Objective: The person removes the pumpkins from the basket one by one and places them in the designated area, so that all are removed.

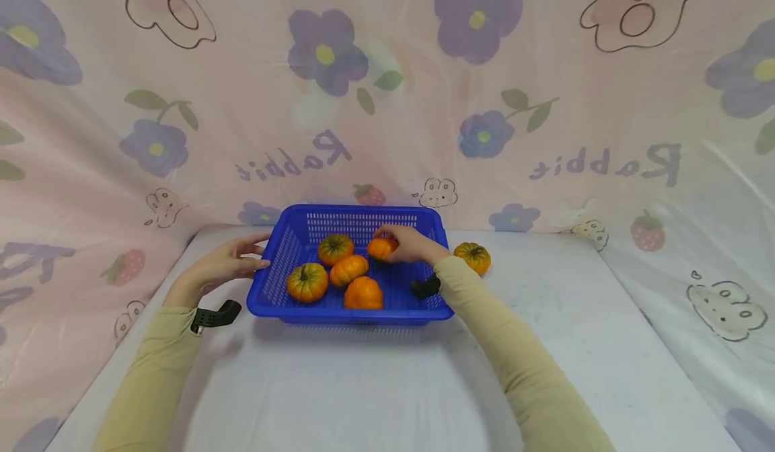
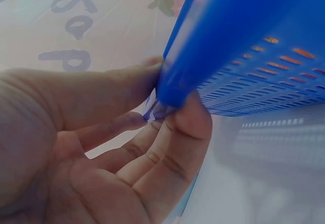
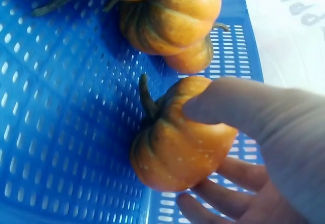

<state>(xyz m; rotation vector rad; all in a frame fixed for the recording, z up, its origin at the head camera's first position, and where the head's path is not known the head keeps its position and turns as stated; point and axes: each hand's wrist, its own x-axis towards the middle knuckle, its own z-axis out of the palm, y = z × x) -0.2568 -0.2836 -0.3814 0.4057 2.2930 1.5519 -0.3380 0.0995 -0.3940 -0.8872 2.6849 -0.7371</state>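
Showing inside the blue basket, toward its far right, an orange pumpkin was pinched between thumb and fingers of the right hand. The basket's left rim was pinched by the left hand. The pumpkin was judged firm, moderately heavy and slightly slippery, best gripped round its ribbed sides, with its stem spared.

Wht tbl, pink backdrop w/ purple flwrs, mirrored "Rabbit" txt

The basket is blue, the pumpkins orange, some green-streaked, the purple-flowered backdrop seemingly pale pink.
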